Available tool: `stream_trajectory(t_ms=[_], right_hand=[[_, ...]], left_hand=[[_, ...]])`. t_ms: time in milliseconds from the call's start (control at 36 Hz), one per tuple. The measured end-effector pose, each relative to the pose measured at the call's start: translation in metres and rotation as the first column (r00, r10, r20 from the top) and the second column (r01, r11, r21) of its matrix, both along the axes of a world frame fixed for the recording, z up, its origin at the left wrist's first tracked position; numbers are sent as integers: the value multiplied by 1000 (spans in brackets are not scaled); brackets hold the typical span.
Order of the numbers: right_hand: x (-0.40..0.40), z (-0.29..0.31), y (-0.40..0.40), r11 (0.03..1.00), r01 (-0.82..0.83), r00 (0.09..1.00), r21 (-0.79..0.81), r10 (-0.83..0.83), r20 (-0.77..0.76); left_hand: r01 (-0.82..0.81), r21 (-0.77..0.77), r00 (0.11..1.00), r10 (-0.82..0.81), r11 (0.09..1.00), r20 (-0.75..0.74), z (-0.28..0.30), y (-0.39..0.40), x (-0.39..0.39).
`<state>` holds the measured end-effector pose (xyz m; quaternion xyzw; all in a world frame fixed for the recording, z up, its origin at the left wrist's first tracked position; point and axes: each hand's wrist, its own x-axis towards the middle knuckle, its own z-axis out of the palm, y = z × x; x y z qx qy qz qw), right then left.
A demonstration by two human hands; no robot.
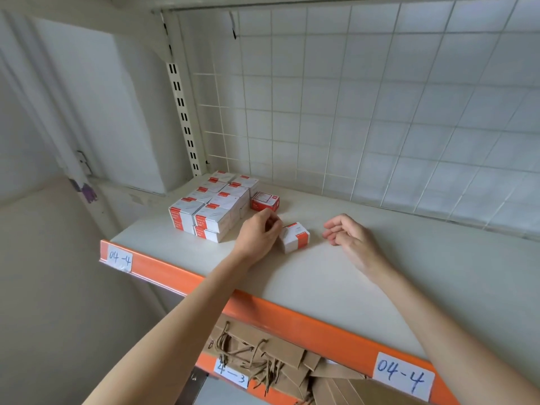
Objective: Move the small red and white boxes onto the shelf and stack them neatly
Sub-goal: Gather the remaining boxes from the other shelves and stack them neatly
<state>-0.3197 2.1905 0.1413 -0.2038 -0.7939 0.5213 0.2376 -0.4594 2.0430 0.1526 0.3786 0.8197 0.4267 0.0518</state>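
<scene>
Here, hands (258,233) beside box (294,237).

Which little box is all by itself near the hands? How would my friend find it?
Look at the white shelf with the orange front edge. At its back left corner stands a neat block of boxes. The loose box lies nearer the front, between the left hand and right hand, tilted, not lined up with the others.
</scene>
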Motion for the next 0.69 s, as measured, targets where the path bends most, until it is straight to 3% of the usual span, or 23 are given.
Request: stream_trajectory(t_ms=[194,306,472,556,694], right_hand=[[5,12,-9,988,-134,980,71,122,155],[2,19,-15,972,-199,949,124,160,270],[-18,25,-29,862,-219,895,458,-10,447],[-31,27,-35,806,-213,899,552,-60,434],[-59,45,-38,812,-113,958,572,-63,279]], left_hand=[[5,-43,1000,-5,999,16,4,-4,5],[76,-143,997,-79,987,-18,10,-9,7],[257,-317,921,-331,913,-206,19,-25,5],[275,-347,848,-396,897,-352,32,-36,-2],[244,-281,785,-359,928,-505,58,-60,-31]])
